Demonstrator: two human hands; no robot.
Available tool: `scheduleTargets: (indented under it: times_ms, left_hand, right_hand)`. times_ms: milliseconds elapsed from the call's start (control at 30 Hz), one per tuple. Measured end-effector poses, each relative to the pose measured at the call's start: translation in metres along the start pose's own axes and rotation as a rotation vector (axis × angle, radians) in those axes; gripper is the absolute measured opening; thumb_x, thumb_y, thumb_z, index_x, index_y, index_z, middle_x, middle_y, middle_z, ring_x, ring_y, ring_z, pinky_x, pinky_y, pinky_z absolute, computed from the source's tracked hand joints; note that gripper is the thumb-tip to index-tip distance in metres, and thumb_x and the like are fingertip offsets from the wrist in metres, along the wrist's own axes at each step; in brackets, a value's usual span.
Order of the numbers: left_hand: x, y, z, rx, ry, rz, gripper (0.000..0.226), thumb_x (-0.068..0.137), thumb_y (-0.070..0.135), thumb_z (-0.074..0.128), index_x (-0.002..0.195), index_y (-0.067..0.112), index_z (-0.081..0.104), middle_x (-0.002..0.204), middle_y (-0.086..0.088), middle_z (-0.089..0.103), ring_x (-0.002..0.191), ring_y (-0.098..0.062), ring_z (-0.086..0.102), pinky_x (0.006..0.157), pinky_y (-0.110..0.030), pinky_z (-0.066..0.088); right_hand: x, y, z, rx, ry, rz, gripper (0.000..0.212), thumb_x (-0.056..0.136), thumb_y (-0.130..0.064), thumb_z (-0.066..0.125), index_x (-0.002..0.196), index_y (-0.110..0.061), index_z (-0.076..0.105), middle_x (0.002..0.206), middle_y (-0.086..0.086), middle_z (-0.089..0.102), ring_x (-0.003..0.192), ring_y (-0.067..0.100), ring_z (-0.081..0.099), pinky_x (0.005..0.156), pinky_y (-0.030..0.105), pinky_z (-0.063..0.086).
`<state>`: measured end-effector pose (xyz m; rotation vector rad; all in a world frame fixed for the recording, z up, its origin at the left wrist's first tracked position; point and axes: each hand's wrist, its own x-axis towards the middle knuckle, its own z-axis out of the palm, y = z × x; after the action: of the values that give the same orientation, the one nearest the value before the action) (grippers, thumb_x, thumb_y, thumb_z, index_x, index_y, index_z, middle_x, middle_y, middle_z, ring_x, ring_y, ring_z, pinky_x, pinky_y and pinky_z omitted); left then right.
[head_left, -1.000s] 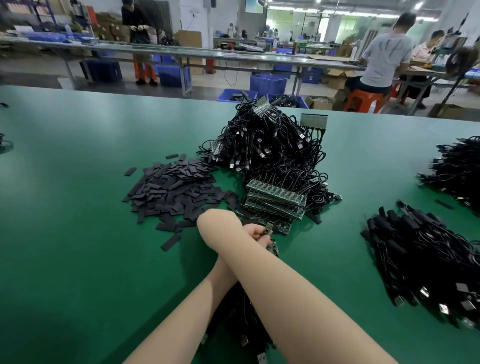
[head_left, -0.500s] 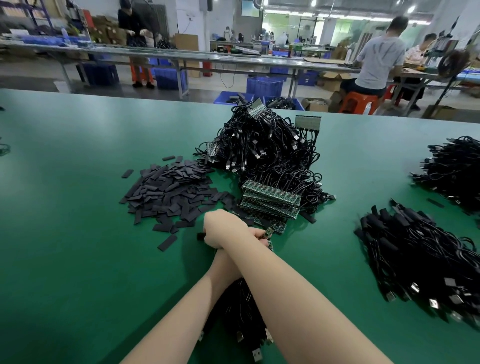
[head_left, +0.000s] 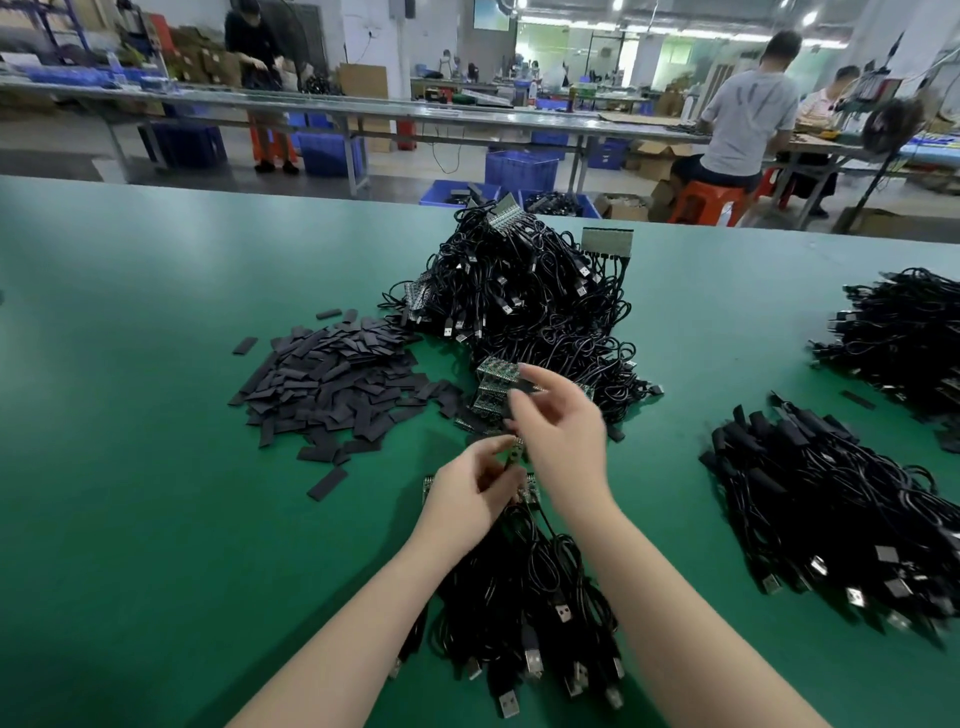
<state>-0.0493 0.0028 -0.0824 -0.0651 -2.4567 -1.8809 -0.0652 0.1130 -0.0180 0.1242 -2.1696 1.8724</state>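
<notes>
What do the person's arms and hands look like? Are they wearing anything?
Nothing is worn. The left hand and right hand are bare: no gloves, no rings. The left forearm and right forearm are bare too, with no sleeve, watch or bracelet showing in the picture.

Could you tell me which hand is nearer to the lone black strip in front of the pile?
Left. The left hand, pinching a small board, is just right of the strip; the right hand is farther right and farther back.
</notes>
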Motion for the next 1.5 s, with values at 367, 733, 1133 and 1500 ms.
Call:
scheduleTargets:
  times_ms: [367, 733, 1133, 1500]
  left_hand:
    - [-0.005, -0.001, -0.002, -0.026, 0.015, 0.061, 0.026, 0.083, 0.032, 0.074, 0.101, 0.044, 0.060, 0.084, 0.011, 0.074, 0.075, -0.006, 0.071, 0.076, -0.021, 0.055]
    - [-0.006, 0.000, 0.001, -0.036, 0.007, 0.104, 0.031, 0.088, 0.019, 0.069, 0.100, 0.048, 0.067, 0.098, 0.020, 0.072, 0.094, -0.002, 0.069, 0.088, -0.017, 0.050]
    - [-0.008, 0.001, -0.001, -0.125, -0.001, 0.075, 0.027, 0.087, 0.018, 0.070, 0.100, 0.040, 0.067, 0.091, 0.016, 0.072, 0.088, -0.007, 0.070, 0.083, -0.024, 0.055]
    - [-0.008, 0.005, -0.004, -0.185, -0.022, 0.040, 0.029, 0.089, 0.012, 0.068, 0.103, 0.037, 0.068, 0.092, 0.013, 0.074, 0.078, -0.008, 0.071, 0.073, -0.018, 0.054]
  right_hand:
    - [-0.027, 0.063, -0.040, 0.208, 0.040, 0.161, 0.025, 0.087, -0.008, 0.075, 0.099, -0.029, 0.075, 0.073, 0.001, 0.070, 0.062, 0.013, 0.069, 0.060, 0.019, 0.053]
    - [-0.029, 0.062, -0.041, 0.134, -0.079, 0.098, 0.024, 0.088, -0.005, 0.072, 0.103, -0.023, 0.074, 0.064, -0.004, 0.058, 0.059, 0.011, 0.052, 0.061, 0.019, 0.047]
    - [-0.031, 0.061, -0.042, 0.143, -0.062, 0.142, 0.022, 0.082, -0.011, 0.079, 0.095, -0.024, 0.067, 0.062, 0.002, 0.061, 0.057, 0.011, 0.064, 0.058, 0.019, 0.050]
    - [-0.031, 0.056, -0.045, 0.170, -0.213, 0.159, 0.032, 0.081, -0.008, 0.080, 0.107, -0.025, 0.071, 0.070, 0.001, 0.072, 0.066, 0.010, 0.066, 0.067, 0.017, 0.052]
